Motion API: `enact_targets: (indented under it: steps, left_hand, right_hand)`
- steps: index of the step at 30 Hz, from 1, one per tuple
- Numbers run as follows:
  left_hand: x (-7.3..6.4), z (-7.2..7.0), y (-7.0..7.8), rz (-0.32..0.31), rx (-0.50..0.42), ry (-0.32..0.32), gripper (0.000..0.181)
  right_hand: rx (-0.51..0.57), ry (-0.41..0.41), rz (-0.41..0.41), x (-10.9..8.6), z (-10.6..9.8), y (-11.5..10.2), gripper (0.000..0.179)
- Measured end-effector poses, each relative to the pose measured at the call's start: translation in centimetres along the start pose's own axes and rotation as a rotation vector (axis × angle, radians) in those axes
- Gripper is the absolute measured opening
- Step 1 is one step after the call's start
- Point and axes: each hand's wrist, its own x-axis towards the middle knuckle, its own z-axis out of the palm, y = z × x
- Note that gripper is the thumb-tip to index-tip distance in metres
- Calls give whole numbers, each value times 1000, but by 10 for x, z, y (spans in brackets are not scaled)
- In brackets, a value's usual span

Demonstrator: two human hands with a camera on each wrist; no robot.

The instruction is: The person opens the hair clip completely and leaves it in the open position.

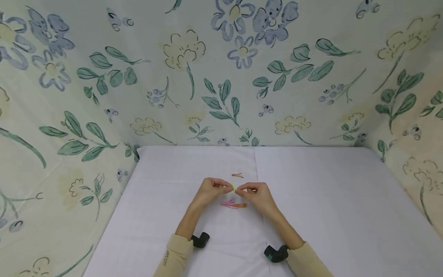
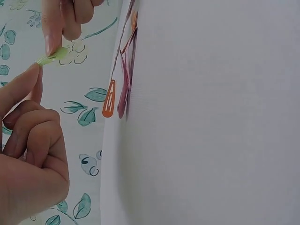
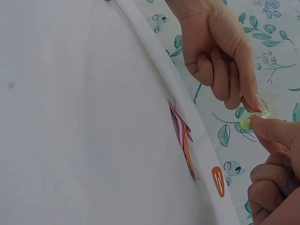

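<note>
A small lime-green snap hair clip (image 1: pixel 233 187) is held up between the two hands, above the table. The left hand (image 1: pixel 209 192) pinches one end of the clip between thumb and forefinger. At the other end, the right hand (image 1: pixel 258 197) pinches it the same way, as the left wrist view of the green clip (image 2: pixel 58 55) also shows. The fingertips cover part of the clip. Beyond the hands lies an orange snap hair clip (image 1: pixel 237 175). On the near side, a small pile of pink clips (image 1: pixel 228 203) overlaps orange clips (image 1: pixel 240 206).
A white cloth covers the table (image 1: pixel 328 207), with a crease running front to back near its middle. Flower-printed fabric (image 1: pixel 242 96) hangs behind and at the sides. Black wrist-worn devices (image 1: pixel 276 254) sit at both wrists.
</note>
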Motion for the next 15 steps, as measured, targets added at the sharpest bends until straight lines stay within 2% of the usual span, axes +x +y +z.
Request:
enact_targets:
  steps: [2,8,15]
  left_hand:
    - [0,2,0,4,-4,-1,19]
    - [-1,5,3,24,-8,-29,20]
    - [-1,2,1,28,-14,-29,17]
  right_hand:
    - [21,20,6,-1,0,0,9]
    - [32,-5,-29,-2,3,2,13]
    - [94,123,-11,-1,4,-1,15]
